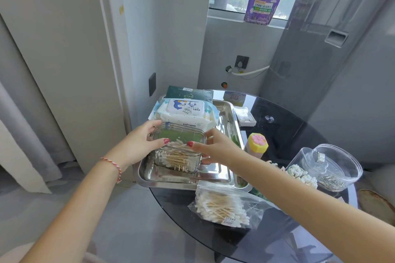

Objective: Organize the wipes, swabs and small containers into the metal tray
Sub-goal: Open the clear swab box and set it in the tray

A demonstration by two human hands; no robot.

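Stainless metal tray already has baby wipes pack; left hand and right hand grip clear swab box inside it; zip bag of swabs, round clear containers remain outside.

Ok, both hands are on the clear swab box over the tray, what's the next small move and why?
Probably set the clear swab box down in the metal tray, just in front of the baby wipes. Left hand and right hand both grip it above bare tray floor.
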